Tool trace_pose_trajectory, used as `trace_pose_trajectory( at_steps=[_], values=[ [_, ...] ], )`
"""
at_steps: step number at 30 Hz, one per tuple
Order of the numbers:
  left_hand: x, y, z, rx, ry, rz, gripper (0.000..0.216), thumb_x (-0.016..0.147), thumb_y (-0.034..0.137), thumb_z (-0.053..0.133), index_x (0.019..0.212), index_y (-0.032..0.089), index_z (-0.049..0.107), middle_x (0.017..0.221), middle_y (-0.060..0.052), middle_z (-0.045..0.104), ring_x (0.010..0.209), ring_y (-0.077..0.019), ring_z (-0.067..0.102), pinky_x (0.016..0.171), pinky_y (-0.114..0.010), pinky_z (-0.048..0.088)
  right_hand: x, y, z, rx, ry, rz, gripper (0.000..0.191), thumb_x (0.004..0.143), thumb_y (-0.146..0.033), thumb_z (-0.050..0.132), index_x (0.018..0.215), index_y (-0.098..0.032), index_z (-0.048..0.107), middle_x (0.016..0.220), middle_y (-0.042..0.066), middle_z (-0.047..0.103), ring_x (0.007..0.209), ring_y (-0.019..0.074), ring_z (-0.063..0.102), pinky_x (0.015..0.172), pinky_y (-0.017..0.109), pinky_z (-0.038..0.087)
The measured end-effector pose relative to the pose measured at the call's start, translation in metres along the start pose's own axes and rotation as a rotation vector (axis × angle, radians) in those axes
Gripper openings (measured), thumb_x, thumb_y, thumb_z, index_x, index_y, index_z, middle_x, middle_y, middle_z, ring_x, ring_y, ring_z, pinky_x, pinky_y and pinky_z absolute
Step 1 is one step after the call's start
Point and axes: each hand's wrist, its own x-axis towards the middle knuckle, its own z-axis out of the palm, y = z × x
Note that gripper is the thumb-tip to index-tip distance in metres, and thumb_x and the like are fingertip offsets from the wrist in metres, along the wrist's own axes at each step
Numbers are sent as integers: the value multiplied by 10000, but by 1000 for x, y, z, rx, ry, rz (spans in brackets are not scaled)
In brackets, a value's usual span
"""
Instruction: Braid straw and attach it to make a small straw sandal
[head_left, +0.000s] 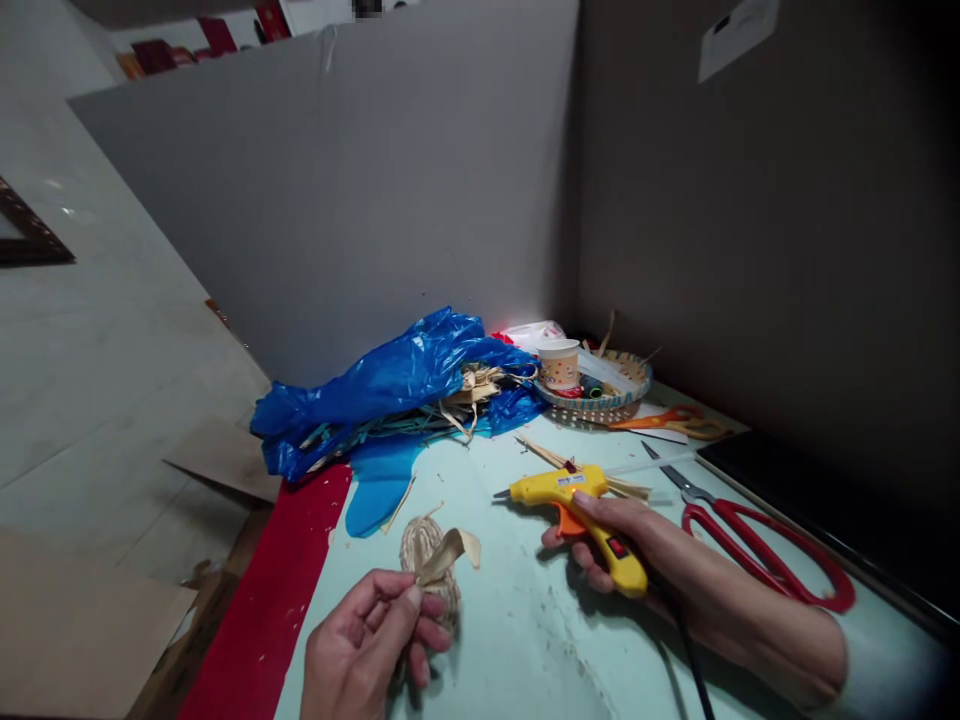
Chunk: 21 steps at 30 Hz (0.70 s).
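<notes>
My left hand [371, 632], low in the middle of the view, pinches a pale dry husk strip [453, 553] between thumb and fingertips. Behind the strip is an oval coil of braided straw cord [417, 540], partly covered by my fingers and held together with it. My right hand [637, 535] grips a yellow hot glue gun [556, 487] by its handle. Its metal nozzle points left, apart from the braided coil, and a clear glue stick extends from its back end. The orange trigger [568, 522] shows just ahead of my fingers.
Red-handled scissors [776, 550] lie right, beside a black panel [810, 520]. At the back stand a woven basket [637, 375] holding a paper cup [559, 364], and a blue plastic bag [405, 365] of dry husks. Orange scissors [660, 418] lie near the basket. Grey boards enclose the table.
</notes>
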Motion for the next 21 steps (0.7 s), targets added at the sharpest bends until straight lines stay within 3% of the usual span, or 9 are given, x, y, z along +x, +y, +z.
trace_pose_trajectory(
  at_steps=[3,5,8,10,13,17,21],
  values=[
    [-3,-4,4,11,-47,24,232,709,306,789,678,126,645,595,-65,742,454,-105,585,434,-171,439,-1,-6,0,-89,-35,4,344,942,-455,545,908,-135,667,793,62,648,754,172,608,726,291,482],
    [-7,-5,7,15,-64,32,202,733,274,762,681,124,638,587,-59,742,410,-79,545,425,-164,427,-4,-12,-5,-354,-32,-68,393,957,-503,488,902,-154,660,819,78,668,795,207,631,748,336,497],
    [-13,-5,10,15,-85,30,162,748,235,733,691,124,631,581,-57,742,395,-72,546,413,-153,420,-9,-18,-18,-852,53,-214,443,925,-569,511,760,-193,677,755,72,654,704,231,605,615,336,458],
    [-16,-4,12,13,-100,19,162,751,239,730,693,127,628,584,-61,742,414,-89,584,406,-152,421,-14,-16,-28,-1102,133,-272,440,906,-553,547,652,-208,649,637,53,600,552,199,522,516,316,360],
    [-19,-3,16,8,-121,-10,159,746,240,734,697,130,630,579,-57,739,393,-85,577,393,-153,421,-22,-6,-32,-1414,210,-442,416,927,-503,517,640,-215,605,534,26,531,427,151,406,467,302,263],
    [-20,-3,23,10,-168,-55,154,729,232,741,681,139,628,557,-42,725,388,-83,569,386,-155,420,-28,3,-18,-1413,144,-696,391,979,-474,452,742,-214,623,577,37,568,525,183,519,521,303,344],
    [-20,-3,27,15,-225,-93,168,726,261,754,677,158,630,371,47,575,379,-75,519,425,-154,395,-25,4,6,-1423,52,-924,357,1007,-419,422,821,-208,643,668,60,619,642,209,573,590,322,391]
  ],
)
